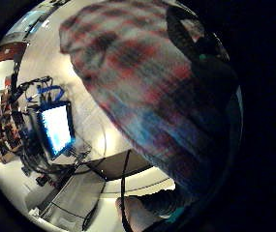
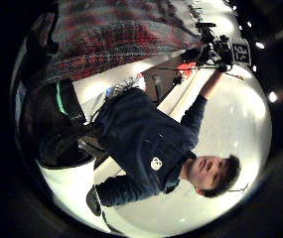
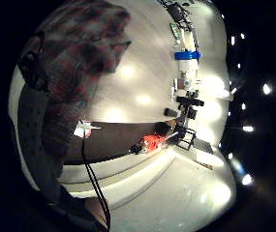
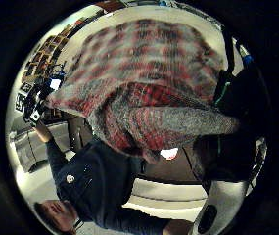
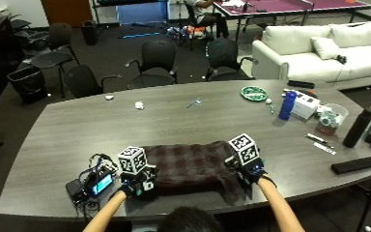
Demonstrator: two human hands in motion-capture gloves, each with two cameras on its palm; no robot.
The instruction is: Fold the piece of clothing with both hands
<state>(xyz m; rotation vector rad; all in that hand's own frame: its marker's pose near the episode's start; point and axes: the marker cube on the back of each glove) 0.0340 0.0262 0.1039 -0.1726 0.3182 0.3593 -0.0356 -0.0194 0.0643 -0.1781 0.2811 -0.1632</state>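
Nearest the lens, at the lower middle of the outside frame, 2 forearms reach up toward a plaid garment [image 5: 189,166] that lies on the grey surface [image 5: 173,121] close to its near edge. Dark red and grey checks show on the cloth, which sits in a compact rectangle, so I judge it already partly folded, with 1 loose part hanging toward the near edge at its lower right.

At the cloth's lower-left corner sits the left hand [image 5: 140,186], and at the right edge sits the right hand [image 5: 251,173]. Holding 2 opposite sides this way would let the person lift the fabric evenly and keep a crease straight. In the left palm views the plaid fills much of the picture and dark fingers [image 1: 181,34] curl over its edge, so that hand appears clamped on the cloth. From the right palm views the fabric is bunched close against the palm beside a dark finger [image 3: 31,65], suggesting a pinch there too, though less clearly.

Both wrists sit low, palms down, forearms roughly parallel.
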